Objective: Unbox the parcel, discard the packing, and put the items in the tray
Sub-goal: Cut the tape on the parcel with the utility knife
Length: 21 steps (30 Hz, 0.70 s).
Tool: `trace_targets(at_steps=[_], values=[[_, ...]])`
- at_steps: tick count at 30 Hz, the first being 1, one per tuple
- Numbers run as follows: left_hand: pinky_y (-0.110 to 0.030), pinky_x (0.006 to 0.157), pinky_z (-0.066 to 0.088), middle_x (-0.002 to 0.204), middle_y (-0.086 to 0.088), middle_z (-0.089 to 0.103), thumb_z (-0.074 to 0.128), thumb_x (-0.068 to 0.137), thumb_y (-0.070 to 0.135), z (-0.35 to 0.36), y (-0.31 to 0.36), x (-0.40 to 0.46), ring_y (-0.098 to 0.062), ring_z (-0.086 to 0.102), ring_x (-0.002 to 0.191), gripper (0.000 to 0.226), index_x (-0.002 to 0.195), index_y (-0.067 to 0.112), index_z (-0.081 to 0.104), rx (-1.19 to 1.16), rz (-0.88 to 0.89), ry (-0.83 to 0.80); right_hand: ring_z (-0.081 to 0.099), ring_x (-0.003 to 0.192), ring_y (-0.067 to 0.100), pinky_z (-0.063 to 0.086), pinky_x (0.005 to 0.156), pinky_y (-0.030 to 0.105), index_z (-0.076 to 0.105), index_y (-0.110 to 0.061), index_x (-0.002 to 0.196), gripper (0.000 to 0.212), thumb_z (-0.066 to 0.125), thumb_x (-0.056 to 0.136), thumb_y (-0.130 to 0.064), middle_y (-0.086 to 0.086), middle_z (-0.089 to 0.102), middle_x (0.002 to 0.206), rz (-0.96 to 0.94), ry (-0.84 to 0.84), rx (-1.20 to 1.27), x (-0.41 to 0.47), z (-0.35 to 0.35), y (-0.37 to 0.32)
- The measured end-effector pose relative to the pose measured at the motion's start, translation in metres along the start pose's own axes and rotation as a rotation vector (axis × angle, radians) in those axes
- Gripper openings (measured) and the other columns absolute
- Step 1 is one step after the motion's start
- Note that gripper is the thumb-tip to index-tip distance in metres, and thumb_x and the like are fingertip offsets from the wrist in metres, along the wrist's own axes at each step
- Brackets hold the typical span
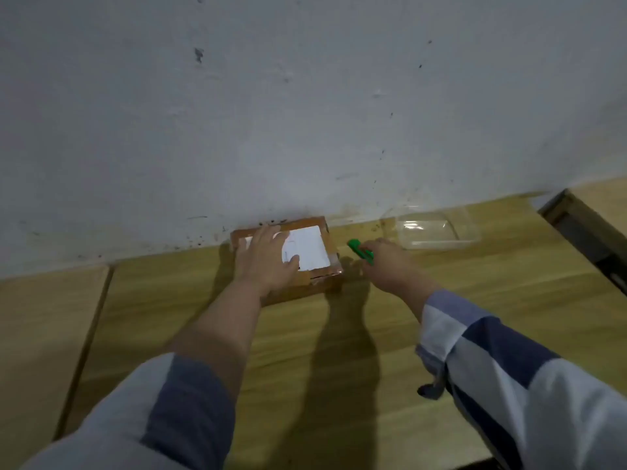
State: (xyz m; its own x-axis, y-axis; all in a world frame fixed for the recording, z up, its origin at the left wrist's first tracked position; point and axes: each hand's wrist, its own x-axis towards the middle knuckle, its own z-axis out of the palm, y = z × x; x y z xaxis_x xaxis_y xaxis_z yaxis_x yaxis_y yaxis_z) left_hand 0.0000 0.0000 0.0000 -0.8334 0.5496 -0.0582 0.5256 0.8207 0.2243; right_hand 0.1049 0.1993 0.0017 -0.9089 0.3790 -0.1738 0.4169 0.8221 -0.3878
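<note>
A small brown cardboard parcel with a white label lies on the wooden table against the wall, taped shut. My left hand rests flat on its top, fingers spread. Just right of the parcel, my right hand grips a green cutter, whose tip points toward the parcel's right edge. A clear plastic tray stands empty further right, near the wall.
The wooden table runs from the wall toward me. A seam splits off a second tabletop at the left. A dark frame edge crosses the far right. The white wall stands directly behind the parcel.
</note>
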Motion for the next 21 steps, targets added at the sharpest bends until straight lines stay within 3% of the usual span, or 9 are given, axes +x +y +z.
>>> trace_targets(at_steps=[4,8,11,17,19,21], values=[[-0.056,0.116,-0.001,0.161,0.000,0.005,0.031,0.095,0.056,0.024,0.003,0.012,-0.019,-0.002,0.148,0.063,0.149,0.025,0.021,0.045,-0.049,-0.023,0.057,0.108,0.033,0.048,0.090,0.040,0.048,-0.012,0.132,0.042,0.049,0.091,-0.019,0.013,0.054,0.125,0.088,-0.045,-0.059,0.012,0.020,0.029],[-0.053,0.113,-0.013,0.161,0.004,-0.009,0.018,0.093,0.063,0.044,0.003,0.017,-0.018,-0.013,0.147,0.066,0.151,0.034,0.006,0.073,-0.065,-0.025,0.048,0.118,0.031,0.045,0.096,0.044,0.040,-0.015,0.136,0.047,0.050,0.091,-0.021,0.011,0.049,0.131,0.111,-0.023,-0.110,0.021,0.036,0.046],[-0.053,0.112,-0.015,0.159,0.006,-0.014,0.010,0.090,0.066,0.053,0.001,0.017,-0.017,-0.017,0.146,0.068,0.150,0.037,-0.001,0.105,-0.076,-0.026,0.048,0.116,0.033,0.044,0.097,0.043,0.041,-0.013,0.137,0.050,0.053,0.088,-0.015,0.014,0.049,0.129,0.135,0.016,0.023,0.030,0.044,0.052],[-0.054,0.112,-0.016,0.158,0.006,-0.021,0.006,0.087,0.069,0.058,-0.001,0.019,-0.016,-0.021,0.145,0.070,0.149,0.038,-0.008,0.119,-0.081,-0.059,0.053,0.114,0.033,0.044,0.098,0.037,0.042,-0.009,0.136,0.054,0.058,0.085,-0.006,0.014,0.047,0.130,0.134,-0.059,0.268,0.031,0.036,0.049],[-0.054,0.112,-0.016,0.158,0.006,-0.020,0.007,0.089,0.068,0.058,0.000,0.017,-0.017,-0.021,0.145,0.069,0.148,0.038,-0.009,0.127,-0.082,-0.057,0.058,0.106,0.032,0.051,0.092,0.041,0.039,-0.012,0.138,0.054,0.055,0.087,-0.005,0.015,0.052,0.125,0.139,-0.050,0.369,0.027,0.030,0.043],[-0.054,0.111,-0.017,0.158,0.006,-0.020,0.008,0.090,0.067,0.058,0.000,0.011,-0.017,-0.021,0.145,0.067,0.148,0.038,-0.009,0.121,-0.079,-0.061,0.063,0.084,0.029,0.058,0.070,0.042,0.036,-0.017,0.138,0.051,0.051,0.091,-0.004,0.014,0.058,0.113,0.174,-0.081,0.551,0.019,0.022,0.033]])
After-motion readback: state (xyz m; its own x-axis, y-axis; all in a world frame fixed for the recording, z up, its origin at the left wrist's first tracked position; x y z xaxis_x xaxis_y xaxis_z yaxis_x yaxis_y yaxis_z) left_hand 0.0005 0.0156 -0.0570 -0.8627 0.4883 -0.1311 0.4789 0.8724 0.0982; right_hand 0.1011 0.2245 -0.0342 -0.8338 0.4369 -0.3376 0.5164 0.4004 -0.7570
